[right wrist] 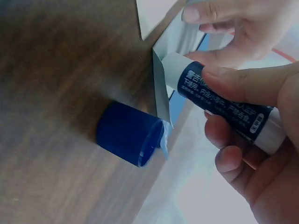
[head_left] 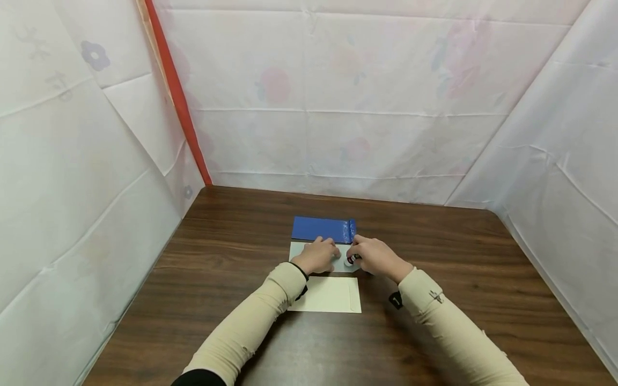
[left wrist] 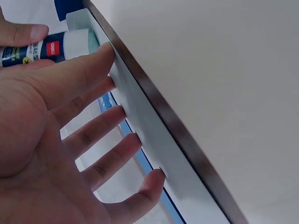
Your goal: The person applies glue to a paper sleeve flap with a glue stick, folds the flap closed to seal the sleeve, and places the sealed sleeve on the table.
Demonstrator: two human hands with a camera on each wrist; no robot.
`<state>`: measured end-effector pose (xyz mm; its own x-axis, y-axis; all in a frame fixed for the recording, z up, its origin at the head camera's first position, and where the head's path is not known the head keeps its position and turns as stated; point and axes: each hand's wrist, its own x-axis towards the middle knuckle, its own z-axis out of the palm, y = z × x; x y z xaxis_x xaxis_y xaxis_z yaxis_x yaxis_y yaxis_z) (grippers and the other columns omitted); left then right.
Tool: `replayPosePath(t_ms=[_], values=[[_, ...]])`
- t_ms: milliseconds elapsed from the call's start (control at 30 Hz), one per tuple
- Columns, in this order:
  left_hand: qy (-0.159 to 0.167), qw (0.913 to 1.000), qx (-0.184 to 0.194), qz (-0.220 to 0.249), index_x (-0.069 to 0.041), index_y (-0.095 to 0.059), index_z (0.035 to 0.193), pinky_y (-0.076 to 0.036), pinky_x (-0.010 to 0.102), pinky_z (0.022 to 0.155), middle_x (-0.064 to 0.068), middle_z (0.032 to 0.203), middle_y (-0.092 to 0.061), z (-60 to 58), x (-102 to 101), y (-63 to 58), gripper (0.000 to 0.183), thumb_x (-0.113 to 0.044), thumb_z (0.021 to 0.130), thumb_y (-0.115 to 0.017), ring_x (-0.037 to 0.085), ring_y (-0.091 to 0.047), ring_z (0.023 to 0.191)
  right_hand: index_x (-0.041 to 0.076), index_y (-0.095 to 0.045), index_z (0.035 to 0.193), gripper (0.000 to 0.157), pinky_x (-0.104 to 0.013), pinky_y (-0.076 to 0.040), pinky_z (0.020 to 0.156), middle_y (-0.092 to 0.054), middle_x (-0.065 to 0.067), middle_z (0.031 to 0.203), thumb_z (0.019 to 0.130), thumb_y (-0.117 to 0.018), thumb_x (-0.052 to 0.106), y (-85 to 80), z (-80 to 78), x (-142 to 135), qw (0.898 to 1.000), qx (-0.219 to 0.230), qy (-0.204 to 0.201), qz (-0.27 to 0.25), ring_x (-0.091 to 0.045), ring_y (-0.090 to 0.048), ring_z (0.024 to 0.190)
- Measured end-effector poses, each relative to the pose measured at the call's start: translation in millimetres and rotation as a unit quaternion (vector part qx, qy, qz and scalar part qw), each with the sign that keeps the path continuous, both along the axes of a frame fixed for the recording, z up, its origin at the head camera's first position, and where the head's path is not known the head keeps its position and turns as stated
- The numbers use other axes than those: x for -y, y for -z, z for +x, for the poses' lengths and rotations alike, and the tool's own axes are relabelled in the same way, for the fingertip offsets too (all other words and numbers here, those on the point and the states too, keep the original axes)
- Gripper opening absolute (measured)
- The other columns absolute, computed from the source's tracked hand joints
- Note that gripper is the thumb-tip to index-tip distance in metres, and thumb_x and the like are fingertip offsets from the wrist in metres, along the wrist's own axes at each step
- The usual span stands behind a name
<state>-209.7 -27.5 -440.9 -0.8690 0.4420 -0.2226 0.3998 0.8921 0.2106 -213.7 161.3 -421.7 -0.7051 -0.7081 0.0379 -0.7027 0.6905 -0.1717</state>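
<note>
Red strip [head_left: 181, 102]: runs down the white cloth [head_left: 270, 59] over at our left, ending by the table's [head_left: 232, 225] back corner
Left hand [head_left: 316, 255]: fingers spread, tips resting on the grey envelope
Blue envelope [head_left: 319, 229]: furthest of the three, with shiny smears on its right flap
Cream envelope [head_left: 333, 294]: nearest one, lying flat, partly under the left wrist
Grey envelope [head_left: 341, 262]: in the middle, between the other two
Glue stick [right wrist: 219, 105]: uncapped, pale end down at the grey envelope's right end
Right hand [head_left: 379, 257]: pinching the glue stick, thumb along its label
Blue tube shape [right wrist: 128, 133]: could be the curled flap or a cap, we honestly can't tell
</note>
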Motion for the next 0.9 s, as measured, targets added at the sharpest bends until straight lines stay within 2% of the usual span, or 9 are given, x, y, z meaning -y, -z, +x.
replayPosePath(t_ms=[200, 400, 733, 900], values=[[-0.004, 1.0, 0.001, 0.009, -0.026, -0.066, 0.126, -0.048, 0.05, 0.091, 0.0, 0.135, -0.053, 0.5, 1.0, 2.3, 0.036, -0.026, 0.09, -0.071, 0.024, -0.045, 0.121, 0.012, -0.077, 0.099, 0.017, -0.024, -0.046, 0.059, -0.059, -0.003, 0.091, 0.083, -0.075, 0.008, 2.2, 6.6, -4.6, 0.999, -0.024, -0.025, -0.013, -0.008, -0.052, 0.065], [-0.005, 1.0, 0.0, 0.007, -0.025, -0.066, 0.126, -0.048, 0.047, 0.089, -0.001, 0.132, -0.054, 2.3, 0.0, 1.9, 0.038, -0.026, 0.089, -0.072, 0.022, -0.046, 0.117, 0.012, -0.077, 0.099, 0.017, -0.021, -0.045, 0.06, -0.059, -0.001, 0.091, 0.083, -0.077, 0.011, 3.5, 11.5, -9.2, 0.999, 0.002, -0.028, -0.046, -0.006, -0.052, 0.068], [-0.003, 0.9999, -0.007, 0.008, -0.024, -0.067, 0.125, -0.049, 0.049, 0.091, -0.001, 0.131, -0.056, 1.4, -0.3, 4.1, 0.039, -0.026, 0.087, -0.074, 0.023, -0.047, 0.118, 0.01, -0.075, 0.105, 0.021, -0.023, -0.047, 0.064, -0.061, -0.001, 0.094, 0.084, -0.074, 0.006, 2.0, 12.7, -21.5, 0.988, 0.037, 0.028, -0.144, -0.009, -0.056, 0.077], [-0.003, 0.9999, -0.006, 0.011, -0.023, -0.067, 0.125, -0.049, 0.049, 0.092, 0.0, 0.131, -0.056, 1.0, 0.6, 2.4, 0.04, -0.024, 0.086, -0.075, 0.023, -0.047, 0.119, 0.011, -0.076, 0.103, 0.02, -0.025, -0.048, 0.067, -0.061, 0.0, 0.094, 0.084, -0.074, 0.006, 1.8, 12.5, -25.2, 0.984, 0.044, 0.055, -0.163, -0.011, -0.059, 0.082]])
